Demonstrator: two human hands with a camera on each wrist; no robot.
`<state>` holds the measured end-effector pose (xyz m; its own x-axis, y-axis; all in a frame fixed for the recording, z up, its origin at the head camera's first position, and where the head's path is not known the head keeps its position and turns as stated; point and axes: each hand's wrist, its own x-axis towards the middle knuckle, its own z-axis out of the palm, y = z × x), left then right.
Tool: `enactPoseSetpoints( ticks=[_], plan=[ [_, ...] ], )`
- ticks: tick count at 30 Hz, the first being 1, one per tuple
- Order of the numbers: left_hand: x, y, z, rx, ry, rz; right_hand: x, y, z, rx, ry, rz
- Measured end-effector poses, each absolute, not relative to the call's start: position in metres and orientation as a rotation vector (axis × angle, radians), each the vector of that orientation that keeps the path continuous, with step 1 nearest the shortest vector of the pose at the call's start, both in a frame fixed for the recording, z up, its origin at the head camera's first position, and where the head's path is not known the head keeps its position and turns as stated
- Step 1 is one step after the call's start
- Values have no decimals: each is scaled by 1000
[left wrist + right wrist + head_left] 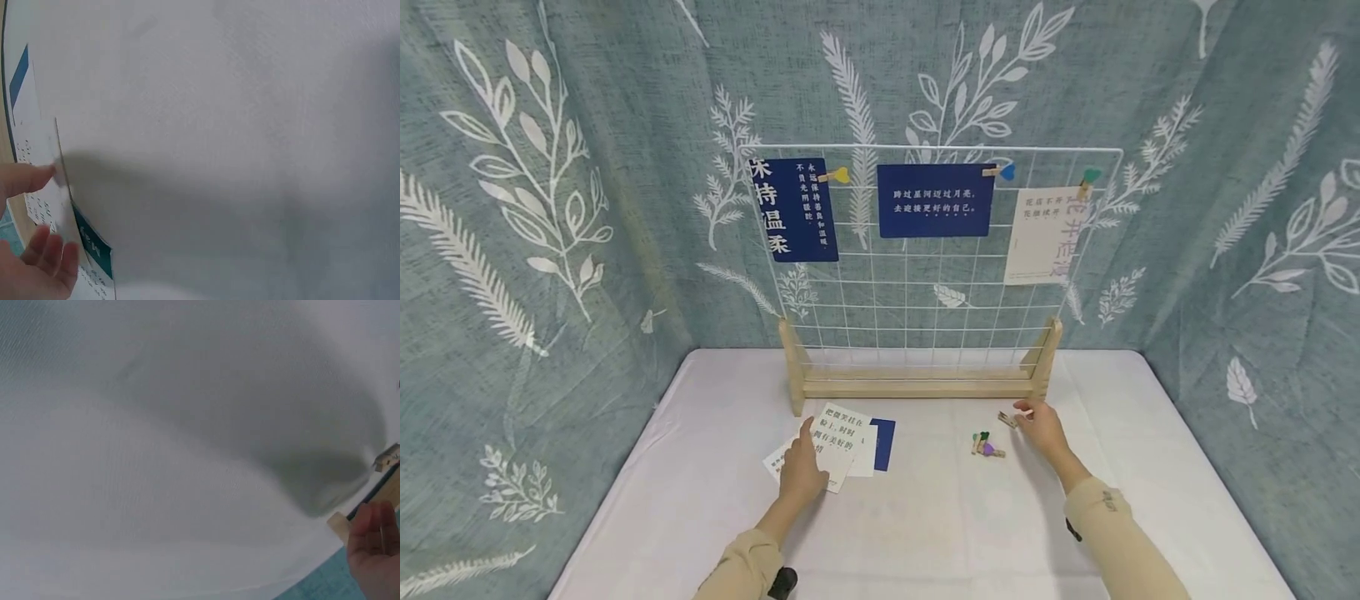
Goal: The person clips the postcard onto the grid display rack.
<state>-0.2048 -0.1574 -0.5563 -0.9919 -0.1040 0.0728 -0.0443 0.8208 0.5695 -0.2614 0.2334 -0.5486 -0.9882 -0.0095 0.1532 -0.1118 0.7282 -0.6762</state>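
My left hand [802, 471] lies over the white printed cards [842, 429], its index finger straight on the top card. The thumb touches that card's edge, as the left wrist view shows at the thumb [31, 178]. Under the top card lie more cards, one with a dark blue part [884, 444]. My right hand [1043, 432] pinches a small wooden clothespin [1007, 419] at its fingertips, in front of the stand. In the right wrist view the clothespin [389, 458] shows at the right edge; thumb and index are out of view there. Several clothespins [987, 447] lie left of this hand.
A white wire grid [925, 325] stands in a wooden base [917, 388] at the back. Clothespins hold a blue card [801, 212], a second blue card [936, 201] and a cream card [1037, 237] on it. Leaf-patterned curtains [647, 167] surround the white table [940, 533].
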Motion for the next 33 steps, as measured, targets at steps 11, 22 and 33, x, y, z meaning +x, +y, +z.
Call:
enactPoseSetpoints(
  ticks=[11, 22, 33],
  plan=[
    [-209, -161, -546, 339, -3032, -756, -265, 228, -555, 29, -2790, 1090],
    [-210, -163, -527, 528, -3196, -854, -262, 228, -552, 0, -2796, 1098],
    [-206, -164, -540, 478, -3129, -814, -260, 226, -552, 18, -2773, 1101]
  ],
)
